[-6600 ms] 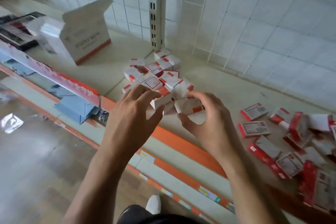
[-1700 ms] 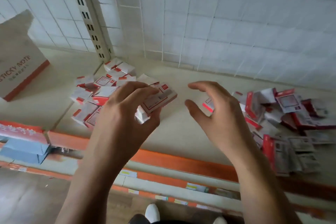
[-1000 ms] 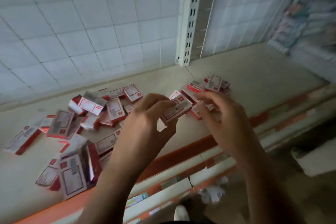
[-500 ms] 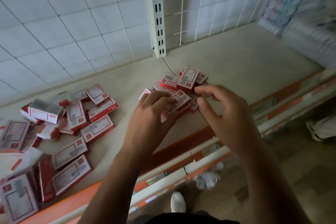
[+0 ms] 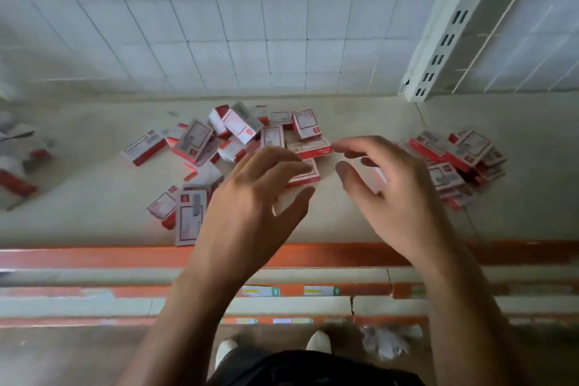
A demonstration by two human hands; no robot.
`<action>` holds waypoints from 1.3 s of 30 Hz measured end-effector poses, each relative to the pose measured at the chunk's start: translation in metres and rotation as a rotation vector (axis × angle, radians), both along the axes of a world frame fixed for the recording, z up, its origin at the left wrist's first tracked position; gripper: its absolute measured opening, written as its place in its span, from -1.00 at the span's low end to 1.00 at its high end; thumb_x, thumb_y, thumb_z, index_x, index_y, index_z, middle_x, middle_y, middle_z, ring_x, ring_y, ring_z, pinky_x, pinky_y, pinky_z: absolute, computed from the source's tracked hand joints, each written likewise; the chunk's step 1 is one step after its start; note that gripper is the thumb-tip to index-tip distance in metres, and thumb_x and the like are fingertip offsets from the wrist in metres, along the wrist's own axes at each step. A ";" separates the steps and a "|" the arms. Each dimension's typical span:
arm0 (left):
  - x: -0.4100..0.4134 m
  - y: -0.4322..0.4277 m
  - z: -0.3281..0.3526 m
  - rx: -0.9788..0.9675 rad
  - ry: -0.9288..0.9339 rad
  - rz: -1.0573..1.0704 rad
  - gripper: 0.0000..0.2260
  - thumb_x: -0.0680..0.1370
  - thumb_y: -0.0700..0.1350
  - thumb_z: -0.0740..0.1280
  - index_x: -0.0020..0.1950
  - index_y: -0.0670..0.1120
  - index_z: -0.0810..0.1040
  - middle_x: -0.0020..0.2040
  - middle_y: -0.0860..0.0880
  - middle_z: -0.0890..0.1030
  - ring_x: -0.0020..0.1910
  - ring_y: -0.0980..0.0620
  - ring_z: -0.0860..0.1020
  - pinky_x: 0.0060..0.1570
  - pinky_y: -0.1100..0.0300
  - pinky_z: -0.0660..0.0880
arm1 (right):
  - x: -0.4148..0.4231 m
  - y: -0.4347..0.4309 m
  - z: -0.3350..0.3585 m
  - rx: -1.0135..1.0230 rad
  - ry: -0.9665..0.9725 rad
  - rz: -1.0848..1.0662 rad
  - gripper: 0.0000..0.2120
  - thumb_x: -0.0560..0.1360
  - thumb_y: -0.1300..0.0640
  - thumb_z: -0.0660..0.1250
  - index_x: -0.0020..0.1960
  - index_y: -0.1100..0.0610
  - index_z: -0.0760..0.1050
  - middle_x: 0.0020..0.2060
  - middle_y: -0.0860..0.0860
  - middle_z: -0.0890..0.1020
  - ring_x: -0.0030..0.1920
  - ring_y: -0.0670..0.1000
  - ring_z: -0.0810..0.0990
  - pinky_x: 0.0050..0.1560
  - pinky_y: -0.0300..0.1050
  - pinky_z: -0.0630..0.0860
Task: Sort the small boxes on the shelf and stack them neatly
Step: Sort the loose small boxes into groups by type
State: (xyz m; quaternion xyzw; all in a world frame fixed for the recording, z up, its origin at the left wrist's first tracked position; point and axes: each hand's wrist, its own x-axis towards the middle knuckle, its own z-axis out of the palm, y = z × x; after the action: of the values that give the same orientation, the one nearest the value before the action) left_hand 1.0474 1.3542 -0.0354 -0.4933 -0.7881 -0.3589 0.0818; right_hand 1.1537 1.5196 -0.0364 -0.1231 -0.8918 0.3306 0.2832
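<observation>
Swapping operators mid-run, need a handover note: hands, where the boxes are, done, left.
Left hand: relaxed, empty, hovering at the near edge of the loose pile.
Right hand: open, empty, between that pile and the right group.
Boxes: loose pile scattered on the shelf, facing every way; right group gathered close, overlapping, not squared. Blurred boxes far left too.
Done: some boxes gathered at right.
Left: sort the loose pile, square everything into neat stacks.

The left hand (image 5: pixel 250 200) has emptied, its fingers (image 5: pixel 272 163) now spread. It and the right hand (image 5: pixel 394 194) have moved left, off the box pile (image 5: pixel 460 157).
</observation>
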 end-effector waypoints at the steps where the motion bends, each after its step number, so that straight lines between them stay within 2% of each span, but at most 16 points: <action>1: -0.002 -0.015 0.001 -0.004 0.001 0.030 -0.81 0.53 -0.08 0.39 0.10 -0.10 0.64 0.11 0.02 0.59 0.08 0.00 0.57 -0.01 0.04 0.52 | -0.009 -0.011 -0.001 -0.007 -0.006 0.045 -0.73 0.55 0.18 0.37 0.25 0.12 0.55 0.13 -0.09 0.63 0.15 -0.19 0.56 0.18 -0.26 0.49; 8: -0.030 -0.094 -0.005 -0.043 0.017 0.213 -0.78 0.49 -0.09 0.40 0.10 -0.11 0.64 0.09 0.00 0.59 0.04 -0.04 0.57 -0.05 -0.01 0.53 | -0.050 -0.076 -0.009 -0.061 -0.059 0.249 -0.68 0.54 0.17 0.36 0.29 0.12 0.52 0.20 -0.07 0.60 0.23 -0.16 0.53 0.23 -0.24 0.47; 12: -0.044 -0.115 -0.011 -0.178 -0.003 0.162 -0.57 0.46 0.09 0.44 0.27 -0.05 0.56 0.23 -0.01 0.52 0.14 -0.05 0.52 0.02 -0.05 0.55 | -0.057 -0.090 -0.011 -0.054 -0.109 0.243 -0.65 0.54 0.08 0.31 0.31 0.09 0.51 0.23 -0.09 0.58 0.25 -0.16 0.51 0.23 -0.29 0.44; 16: -0.054 -0.122 -0.022 -0.386 0.001 0.055 -0.31 0.36 0.26 0.38 0.43 -0.01 0.41 0.41 0.01 0.40 0.33 -0.03 0.41 0.25 -0.05 0.46 | -0.054 -0.095 -0.016 -0.036 -0.169 0.212 -0.59 0.52 0.04 0.38 0.35 0.03 0.47 0.27 -0.11 0.55 0.28 -0.18 0.47 0.25 -0.35 0.41; 18: -0.058 -0.120 -0.027 -0.400 0.023 0.029 -0.33 0.36 0.18 0.42 0.42 -0.02 0.42 0.42 0.00 0.41 0.38 -0.04 0.39 0.27 -0.06 0.44 | -0.053 -0.097 -0.018 -0.030 -0.204 0.206 -0.53 0.49 0.00 0.40 0.38 0.02 0.45 0.30 -0.11 0.52 0.30 -0.16 0.46 0.27 -0.27 0.43; 20: -0.062 -0.119 -0.029 -0.369 0.033 0.026 -0.38 0.36 0.06 0.52 0.38 -0.05 0.47 0.37 -0.02 0.47 0.33 -0.06 0.43 0.21 -0.07 0.49 | -0.052 -0.097 -0.020 -0.029 -0.219 0.208 -0.48 0.47 0.01 0.43 0.39 0.04 0.44 0.30 -0.09 0.51 0.29 -0.14 0.47 0.28 -0.19 0.46; 23: -0.066 -0.119 -0.027 -0.304 0.030 0.051 -0.41 0.32 -0.04 0.58 0.32 -0.07 0.53 0.27 -0.04 0.53 0.24 -0.07 0.49 0.09 -0.03 0.55 | -0.053 -0.097 -0.022 -0.026 -0.219 0.222 -0.43 0.43 0.04 0.50 0.39 0.07 0.43 0.29 -0.09 0.50 0.28 -0.13 0.47 0.28 -0.18 0.45; 28: -0.069 -0.127 -0.020 -0.258 0.024 0.110 -0.47 0.36 -0.01 0.54 0.30 -0.09 0.55 0.23 -0.06 0.55 0.20 -0.09 0.50 0.03 0.03 0.54 | -0.065 -0.097 -0.029 0.003 -0.250 0.302 -0.37 0.40 0.03 0.53 0.41 0.08 0.41 0.38 -0.05 0.44 0.36 -0.14 0.40 0.36 -0.27 0.35; 31: -0.069 -0.132 -0.018 -0.238 -0.003 0.150 -0.50 0.40 0.04 0.51 0.29 -0.09 0.56 0.23 -0.04 0.56 0.20 -0.06 0.50 0.09 0.02 0.54 | -0.074 -0.098 -0.037 0.011 -0.263 0.381 -0.37 0.38 0.12 0.54 0.40 0.07 0.42 0.38 -0.07 0.43 0.35 -0.11 0.43 0.34 -0.16 0.40; 34: -0.068 -0.134 -0.016 -0.232 -0.021 0.183 -0.49 0.40 0.13 0.41 0.27 -0.09 0.57 0.23 -0.03 0.57 0.20 -0.02 0.50 0.12 0.06 0.53 | -0.078 -0.097 -0.042 0.000 -0.216 0.388 -0.43 0.37 0.12 0.54 0.34 0.08 0.46 0.29 -0.07 0.48 0.26 -0.10 0.49 0.22 -0.11 0.48; 39: -0.066 -0.136 -0.014 -0.225 -0.032 0.236 -0.48 0.40 0.15 0.41 0.27 -0.11 0.58 0.24 -0.03 0.57 0.21 -0.01 0.51 0.14 0.06 0.52 | -0.080 -0.088 -0.033 -0.046 -0.136 0.337 -0.37 0.38 0.04 0.54 0.39 0.12 0.44 0.31 -0.04 0.46 0.29 -0.15 0.45 0.28 -0.34 0.39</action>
State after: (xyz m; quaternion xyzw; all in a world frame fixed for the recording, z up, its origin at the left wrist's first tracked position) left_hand 0.9812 1.2181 -0.0493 -0.3976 -0.8771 -0.2639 0.0549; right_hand 1.0737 1.4319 -0.0696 -0.0005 -0.9092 0.3845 0.1598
